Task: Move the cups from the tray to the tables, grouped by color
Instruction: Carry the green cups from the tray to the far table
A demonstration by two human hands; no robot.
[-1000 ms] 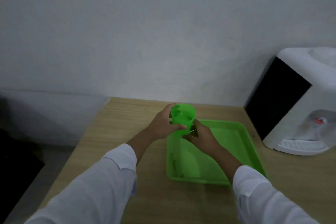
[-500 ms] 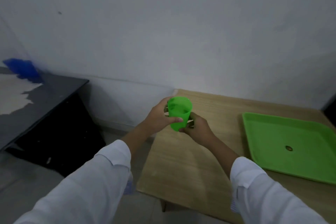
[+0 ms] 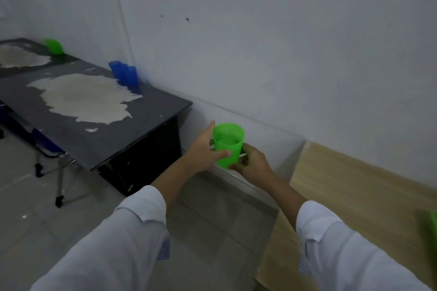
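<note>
I hold a green cup (image 3: 228, 146) upright in the air over the gap between two tables. My left hand (image 3: 205, 149) wraps its left side and my right hand (image 3: 253, 164) grips its lower right side. A group of blue cups (image 3: 124, 73) stands at the back edge of the black table (image 3: 99, 130), against the wall. Another green cup (image 3: 54, 46) stands on a farther dark table (image 3: 14, 42) at the far left. A sliver of the green tray (image 3: 431, 227) shows at the right edge on the wooden table (image 3: 354, 196).
The black table has a worn pale patch across its top and folding metal legs with wheels. Grey tiled floor lies between the two tables. A white wall runs behind everything.
My view has swung left, away from the tray. Both hands carried the green cup off the wooden table, out over the floor toward the black table. The blue cups and far green cup came into view.
</note>
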